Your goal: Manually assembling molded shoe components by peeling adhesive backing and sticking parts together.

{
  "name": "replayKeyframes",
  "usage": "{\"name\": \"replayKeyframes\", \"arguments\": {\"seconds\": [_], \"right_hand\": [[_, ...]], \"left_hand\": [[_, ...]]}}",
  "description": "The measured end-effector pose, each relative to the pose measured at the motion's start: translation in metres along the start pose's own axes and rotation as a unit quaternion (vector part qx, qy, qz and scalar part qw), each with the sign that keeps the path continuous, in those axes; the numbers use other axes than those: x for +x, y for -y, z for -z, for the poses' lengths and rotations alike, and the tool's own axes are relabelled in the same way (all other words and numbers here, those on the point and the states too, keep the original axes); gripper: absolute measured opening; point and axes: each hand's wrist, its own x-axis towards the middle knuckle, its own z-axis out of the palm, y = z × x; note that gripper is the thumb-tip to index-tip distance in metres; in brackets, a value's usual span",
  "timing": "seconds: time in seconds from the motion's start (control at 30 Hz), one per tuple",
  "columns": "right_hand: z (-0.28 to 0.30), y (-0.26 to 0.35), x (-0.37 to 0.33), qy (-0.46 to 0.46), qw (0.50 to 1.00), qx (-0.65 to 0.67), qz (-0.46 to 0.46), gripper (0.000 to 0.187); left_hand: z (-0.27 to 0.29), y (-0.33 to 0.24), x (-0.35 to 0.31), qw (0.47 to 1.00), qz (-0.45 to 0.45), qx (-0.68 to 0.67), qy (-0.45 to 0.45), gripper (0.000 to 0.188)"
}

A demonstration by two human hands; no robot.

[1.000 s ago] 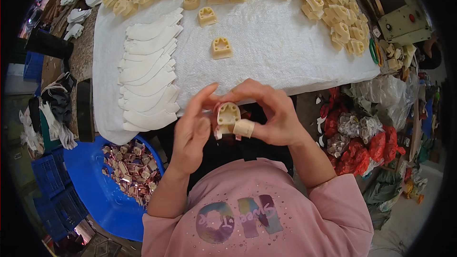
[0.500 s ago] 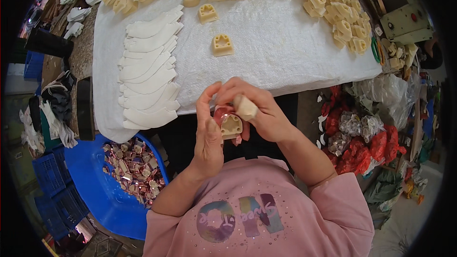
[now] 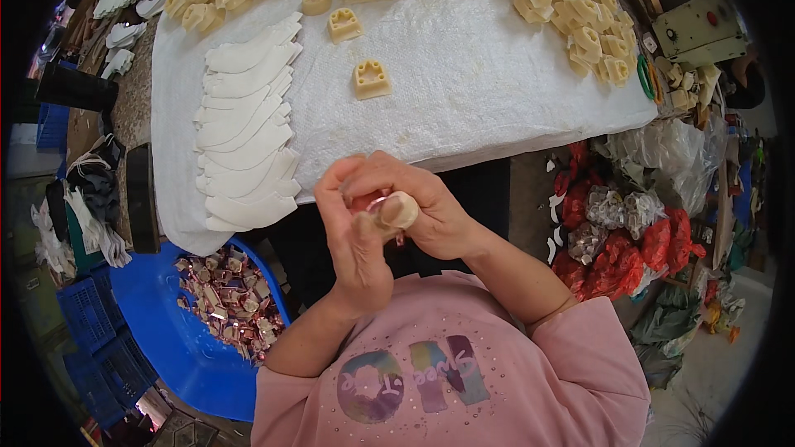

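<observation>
Close together in front of my pink shirt, both hands curl around a small glossy pink piece, mostly hidden by fingers. My left hand (image 3: pixel 354 240) is closed around its left side. From the right, my right hand (image 3: pixel 439 213) grips it with bent fingers. A cream, rounded end (image 3: pixel 401 209) shows at the right thumb; whether it is a thumb wrap or a separate piece I cannot tell. Beyond the hands, a cream arch-shaped block with holes (image 3: pixel 372 79) stands on the white cloth (image 3: pixel 464 108). A similar block (image 3: pixel 344 25) sits farther back.
Overlapping white curved sheets (image 3: pixel 244 141) lie on the cloth at left. Cream blocks (image 3: pixel 580 21) are heaped along the far and right edges. A blue tub (image 3: pixel 157 348) at lower left holds many shiny pink-and-cream pieces (image 3: pixel 232 306). Red plastic bags (image 3: pixel 617 265) lie at right.
The cream arch-shaped face visible between my hands is now hidden. My right hand has turned and moved closer over the piece, bringing the rounded cream end forward. The view has shifted slightly.
</observation>
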Motion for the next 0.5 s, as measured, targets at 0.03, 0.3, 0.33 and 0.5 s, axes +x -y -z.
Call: {"name": "replayKeyframes", "arguments": {"seconds": [0.03,0.3,0.33,0.5], "right_hand": [[-0.003,-0.001,-0.001,-0.013,0.999,-0.001,0.031,0.024],[-0.013,-0.011,-0.004,-0.061,0.990,-0.059,0.111,0.030],[-0.012,-0.011,-0.003,-0.069,0.986,-0.090,0.122,0.031],[-0.002,0.000,-0.008,-0.066,0.998,-0.008,-0.023,0.033]], "left_hand": [[0.000,-0.001,0.002,0.998,0.030,-0.051,-0.033,0.054],[-0.008,0.003,0.004,0.994,0.024,-0.032,-0.099,0.041],[-0.007,0.006,0.003,0.994,0.024,-0.032,-0.098,0.041],[0.003,0.004,0.007,0.969,0.115,-0.220,-0.006,0.060]]}}
